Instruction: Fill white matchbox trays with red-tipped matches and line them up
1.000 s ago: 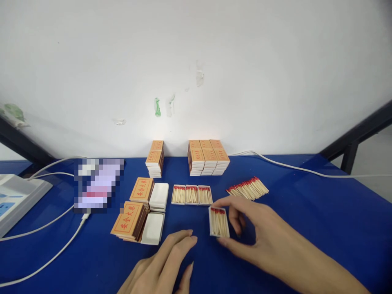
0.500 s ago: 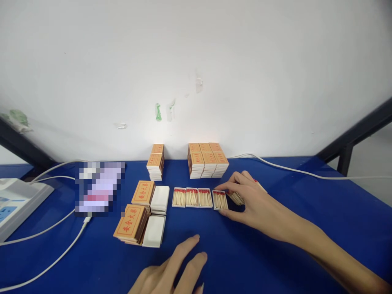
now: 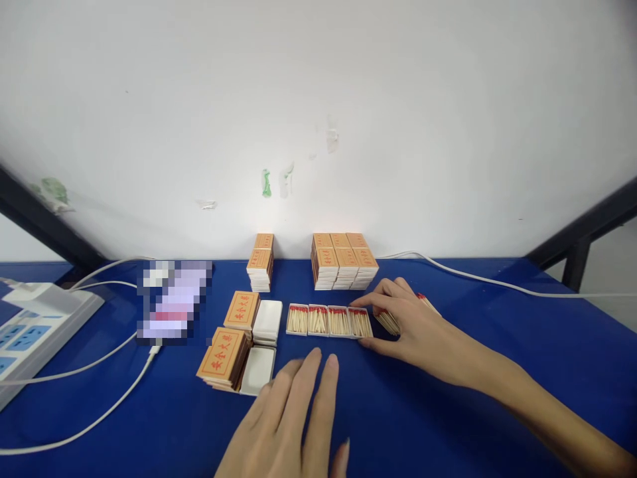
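Note:
Several small white trays of red-tipped matches stand side by side in a row on the blue table (image 3: 398, 418). My right hand (image 3: 413, 322) has its thumb and a finger around the rightmost tray (image 3: 360, 323), which touches its neighbour (image 3: 338, 321). More matches (image 3: 385, 321) show behind the fingers, partly hidden by the palm. My left hand (image 3: 293, 418) is spread below the row and holds nothing. Beside it on the left are stacked white trays (image 3: 257, 372), the upper one without matches, and orange matchbox sleeves (image 3: 222, 356).
Against the wall stand a narrow stack of matchboxes (image 3: 261, 257) and a wider block of them (image 3: 343, 257). At the left lie a blurred-out phone (image 3: 176, 302), white cables and a power strip (image 3: 30, 338). Another cable (image 3: 478, 277) runs along the back right.
The rightmost tray has moved left, closing the gap to the row. My left hand has moved up, nearer the trays. The view has shifted slightly to the left.

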`<state>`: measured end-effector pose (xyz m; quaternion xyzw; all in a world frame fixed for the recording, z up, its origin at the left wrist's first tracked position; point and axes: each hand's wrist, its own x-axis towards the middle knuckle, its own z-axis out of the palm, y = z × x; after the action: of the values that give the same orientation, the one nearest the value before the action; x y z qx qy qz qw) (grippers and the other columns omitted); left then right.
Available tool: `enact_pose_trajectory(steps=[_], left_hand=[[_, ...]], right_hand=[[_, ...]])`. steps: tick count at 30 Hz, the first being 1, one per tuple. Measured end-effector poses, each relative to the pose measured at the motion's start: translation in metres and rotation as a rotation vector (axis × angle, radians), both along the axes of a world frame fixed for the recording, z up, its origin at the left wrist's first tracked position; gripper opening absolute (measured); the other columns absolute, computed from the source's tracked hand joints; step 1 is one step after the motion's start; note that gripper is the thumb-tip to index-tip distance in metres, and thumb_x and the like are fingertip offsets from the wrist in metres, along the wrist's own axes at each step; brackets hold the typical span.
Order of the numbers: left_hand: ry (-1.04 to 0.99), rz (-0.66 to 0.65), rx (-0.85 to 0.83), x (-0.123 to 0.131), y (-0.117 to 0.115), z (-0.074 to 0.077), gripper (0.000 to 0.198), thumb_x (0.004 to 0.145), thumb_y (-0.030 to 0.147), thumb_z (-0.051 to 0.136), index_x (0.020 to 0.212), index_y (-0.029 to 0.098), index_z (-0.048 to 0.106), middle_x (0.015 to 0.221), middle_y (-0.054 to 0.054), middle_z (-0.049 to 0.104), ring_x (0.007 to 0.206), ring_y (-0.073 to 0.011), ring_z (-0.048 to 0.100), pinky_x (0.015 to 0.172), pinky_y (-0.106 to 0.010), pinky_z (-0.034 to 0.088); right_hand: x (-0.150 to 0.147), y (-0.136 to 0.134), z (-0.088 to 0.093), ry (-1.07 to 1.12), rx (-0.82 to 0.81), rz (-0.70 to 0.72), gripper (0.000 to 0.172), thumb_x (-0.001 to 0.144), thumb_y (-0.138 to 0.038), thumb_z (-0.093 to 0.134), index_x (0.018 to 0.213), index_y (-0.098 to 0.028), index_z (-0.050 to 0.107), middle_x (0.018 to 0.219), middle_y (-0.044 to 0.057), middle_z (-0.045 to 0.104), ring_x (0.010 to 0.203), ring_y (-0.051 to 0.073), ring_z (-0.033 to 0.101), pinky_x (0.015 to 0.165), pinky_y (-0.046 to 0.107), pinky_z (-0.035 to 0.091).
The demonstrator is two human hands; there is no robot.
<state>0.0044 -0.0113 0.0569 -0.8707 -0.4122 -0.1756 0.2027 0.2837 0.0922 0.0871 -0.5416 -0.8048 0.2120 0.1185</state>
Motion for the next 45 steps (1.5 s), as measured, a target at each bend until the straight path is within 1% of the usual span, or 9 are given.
enact_pose_trajectory(steps=[2,4,6,9,11,17,23,34,45], left_hand=[[0.034,-0.027,-0.019,0.004,0.003,-0.006,0.068,0.109,0.044,0.049,0.165,0.005,0.047,0.165,-0.021,0.057,0.145,-0.0370,0.066,0.101,-0.047,0.069],[0.047,-0.072,0.006,0.010,0.008,-0.014,0.085,0.104,0.057,0.056,0.165,-0.002,0.044,0.166,-0.032,0.051,0.147,-0.0459,0.062,0.099,-0.051,0.070],[0.020,-0.071,0.023,0.019,0.013,-0.018,0.098,0.098,0.064,0.064,0.163,-0.007,0.044,0.161,-0.041,0.052,0.144,-0.0545,0.062,0.098,-0.059,0.068],[-0.044,-0.062,0.026,0.031,0.020,-0.018,0.104,0.092,0.065,0.071,0.158,-0.012,0.048,0.157,-0.045,0.052,0.142,-0.0623,0.059,0.098,-0.067,0.066],[-0.065,-0.059,0.027,0.036,0.022,-0.017,0.102,0.093,0.065,0.071,0.157,-0.013,0.049,0.159,-0.046,0.049,0.144,-0.0648,0.055,0.099,-0.069,0.065],[-0.050,-0.004,-0.002,0.040,0.027,-0.018,0.101,0.102,0.064,0.062,0.165,-0.011,0.039,0.169,-0.045,0.035,0.152,-0.0663,0.044,0.108,-0.072,0.059],[-0.022,0.028,0.017,0.043,0.035,-0.019,0.102,0.099,0.066,0.068,0.160,-0.012,0.047,0.164,-0.045,0.044,0.147,-0.0641,0.051,0.108,-0.071,0.059],[-0.019,0.044,0.019,0.042,0.036,-0.024,0.093,0.105,0.066,0.058,0.160,-0.009,0.049,0.162,-0.043,0.047,0.147,-0.0612,0.052,0.108,-0.068,0.060],[-0.012,0.053,0.026,0.046,0.034,-0.022,0.101,0.095,0.066,0.072,0.159,-0.009,0.052,0.162,-0.041,0.049,0.145,-0.0613,0.056,0.107,-0.070,0.061]], right_hand=[[0.000,0.000,-0.001,-0.002,0.006,0.002,0.046,0.100,-0.058,0.071,0.138,-0.032,0.073,0.125,0.008,0.064,0.120,0.032,0.053,0.100,0.051,0.049],[0.000,0.000,-0.002,-0.004,0.015,0.004,0.046,0.100,-0.058,0.069,0.139,-0.032,0.072,0.126,0.008,0.064,0.121,0.033,0.054,0.101,0.052,0.049],[0.000,0.001,-0.002,-0.002,0.021,0.004,0.048,0.100,-0.058,0.069,0.141,-0.032,0.072,0.126,0.008,0.065,0.121,0.033,0.054,0.102,0.052,0.049],[0.001,0.001,-0.003,0.014,0.022,0.005,0.052,0.099,-0.062,0.070,0.142,-0.032,0.071,0.127,0.009,0.065,0.122,0.033,0.054,0.101,0.052,0.049],[0.002,0.001,-0.003,0.030,0.028,0.010,0.052,0.099,-0.063,0.070,0.142,-0.032,0.072,0.128,0.009,0.064,0.122,0.033,0.053,0.102,0.052,0.049],[0.003,-0.003,-0.003,0.030,0.041,0.004,0.049,0.101,-0.060,0.071,0.142,-0.032,0.070,0.132,0.008,0.061,0.124,0.032,0.050,0.108,0.054,0.047],[0.002,-0.002,-0.004,0.061,0.031,0.024,0.049,0.101,-0.058,0.073,0.142,-0.032,0.069,0.139,0.007,0.058,0.128,0.031,0.049,0.115,0.054,0.044],[0.000,-0.002,-0.005,0.085,0.023,0.028,0.045,0.104,-0.057,0.069,0.141,-0.032,0.070,0.137,0.007,0.062,0.128,0.031,0.051,0.115,0.053,0.045],[0.002,0.002,-0.009,0.091,0.003,0.022,0.047,0.103,-0.060,0.070,0.143,-0.035,0.068,0.138,0.006,0.062,0.129,0.031,0.050,0.116,0.052,0.045]])
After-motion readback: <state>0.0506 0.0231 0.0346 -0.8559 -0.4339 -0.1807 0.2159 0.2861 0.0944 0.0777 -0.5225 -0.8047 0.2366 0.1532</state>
